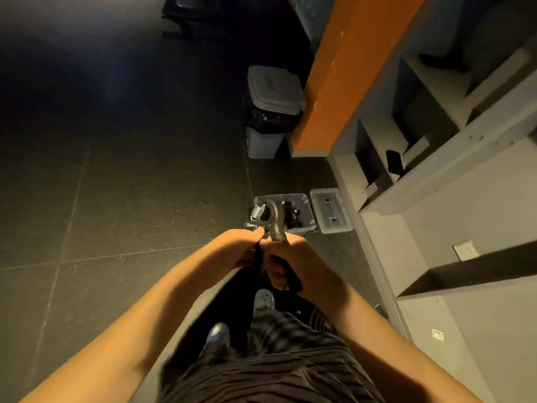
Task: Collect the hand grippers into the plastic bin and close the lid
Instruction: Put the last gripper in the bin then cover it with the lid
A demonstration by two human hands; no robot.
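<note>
The left hand (242,247) and right hand (290,264) each curl round a black handle of one hand gripper (274,221). Its spring and grey head stick out above the fingers. Beyond it, the clear plastic bin (309,212) stands open on the floor (130,199) with dark grippers (292,218) inside. The lid (331,210) lies flat just beside the bin, on its right.

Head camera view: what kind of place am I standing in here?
Likely a gym or fitness-room storage corner. The signs are a hand gripper, a clear plastic bin of more dark gear on the dark tiled floor, and grey open shelves alongside.
</note>
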